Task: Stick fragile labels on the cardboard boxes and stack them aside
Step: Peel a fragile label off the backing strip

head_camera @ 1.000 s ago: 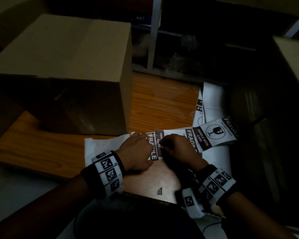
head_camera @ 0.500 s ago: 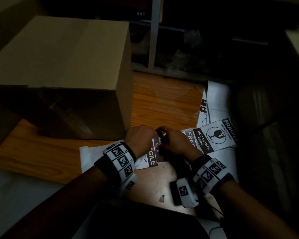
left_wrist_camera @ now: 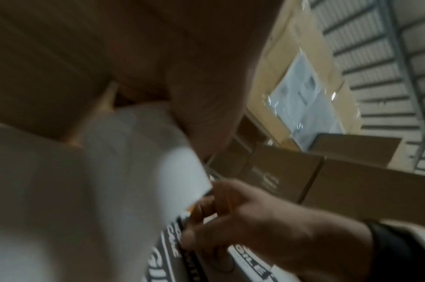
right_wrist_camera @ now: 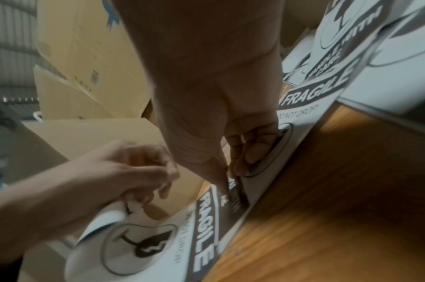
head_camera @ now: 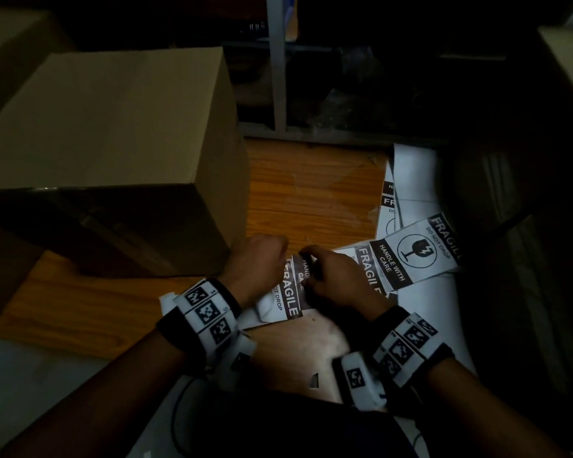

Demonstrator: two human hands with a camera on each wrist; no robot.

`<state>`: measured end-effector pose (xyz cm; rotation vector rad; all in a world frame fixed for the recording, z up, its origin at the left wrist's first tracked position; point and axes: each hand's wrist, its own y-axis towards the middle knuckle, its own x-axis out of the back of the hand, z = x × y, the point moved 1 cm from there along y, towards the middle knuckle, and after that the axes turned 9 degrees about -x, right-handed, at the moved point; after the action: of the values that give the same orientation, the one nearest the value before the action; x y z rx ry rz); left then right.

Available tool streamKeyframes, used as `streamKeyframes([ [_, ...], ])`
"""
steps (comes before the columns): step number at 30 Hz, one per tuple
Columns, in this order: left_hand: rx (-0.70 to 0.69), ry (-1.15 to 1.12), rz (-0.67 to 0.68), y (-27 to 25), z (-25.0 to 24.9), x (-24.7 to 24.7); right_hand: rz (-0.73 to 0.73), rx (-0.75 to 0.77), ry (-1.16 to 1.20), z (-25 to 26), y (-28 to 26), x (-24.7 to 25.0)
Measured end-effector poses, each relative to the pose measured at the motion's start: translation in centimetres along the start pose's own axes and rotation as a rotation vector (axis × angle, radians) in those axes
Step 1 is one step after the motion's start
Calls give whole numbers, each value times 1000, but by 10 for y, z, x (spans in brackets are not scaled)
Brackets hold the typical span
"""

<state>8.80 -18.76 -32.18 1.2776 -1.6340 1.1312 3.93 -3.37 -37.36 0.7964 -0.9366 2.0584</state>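
Note:
A black-and-white fragile label lies between my hands on the wooden table. My left hand pinches a curled white corner of it, lifted off the sheet. My right hand pinches the label's dark band with thumb and forefinger. A large plain cardboard box stands just left of and behind my hands. More fragile labels fan out to the right of my right hand.
White backing sheets lie at the table's right side. A grey metal rack stands behind the table. Another cardboard box sits at the far right, and several stacked boxes show in the left wrist view.
Both hands have moved up and slightly away from me with the label. My left hand has pulled the label's corner up and away from the right hand.

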Motion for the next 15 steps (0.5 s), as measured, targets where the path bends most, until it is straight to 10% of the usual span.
streamKeyframes([
  [10,-523,511,359,-50,5,14,38,44,68,-13,-17,-9],
  [15,-550,665,432,-48,8,21,43,56,27,-10,-21,-3],
])
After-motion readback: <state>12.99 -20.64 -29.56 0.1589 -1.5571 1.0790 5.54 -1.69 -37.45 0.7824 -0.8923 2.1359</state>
